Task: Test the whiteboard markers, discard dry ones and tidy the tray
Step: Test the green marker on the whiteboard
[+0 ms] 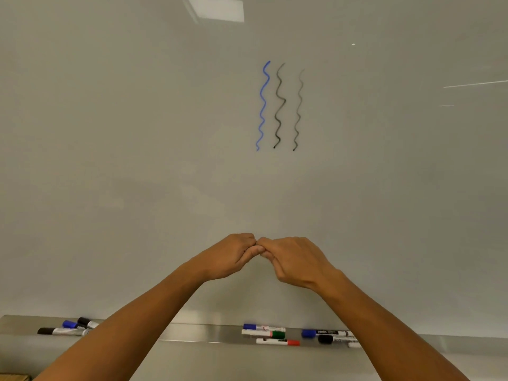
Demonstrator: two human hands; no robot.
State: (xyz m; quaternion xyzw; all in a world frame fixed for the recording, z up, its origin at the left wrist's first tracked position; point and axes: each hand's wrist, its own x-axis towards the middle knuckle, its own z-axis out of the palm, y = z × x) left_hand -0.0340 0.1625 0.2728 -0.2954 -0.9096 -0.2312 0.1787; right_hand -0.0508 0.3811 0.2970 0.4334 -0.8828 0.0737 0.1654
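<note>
the marker in hand is hidden: left hand (pixel 233 255) and right hand (pixel 292 258) are pressed knuckle to knuckle in front of the whiteboard (pixel 137 160), fingers curled tight, and nothing of a barrel or cap shows between them. i judge they are capping or uncapping a marker, but i cannot tell from this view what each grip closes on, so i log both as curled, contents unseen.

handling judgement: a whiteboard marker is light, stiff, with a smooth plastic barrel that can slip. best hold is one grip round mid-barrel and the other round the cap, pulling or pushing straight along the axis. the felt tip is the soft part, so keep fingers off it.

relative to the grip: straight above, well apart, three test squiggles, a blue line (pixel 262 105), a black line (pixel 279 105) beside it, and a fainter grey line (pixel 299 111) furthest right. the faint one suggests a drying marker, my guess only.

below the grip, on the tray (pixel 209 335): just below and slightly right, a blue-capped marker (pixel 262 327), a green-capped marker (pixel 264 333) and a red-capped marker (pixel 278 342) lying close together. further right, partly behind the right forearm, another blue-capped one (pixel 321 333) and a black-capped one (pixel 334 339). far below left, a loose cluster of markers (pixel 67 327) behind the left forearm.
</note>
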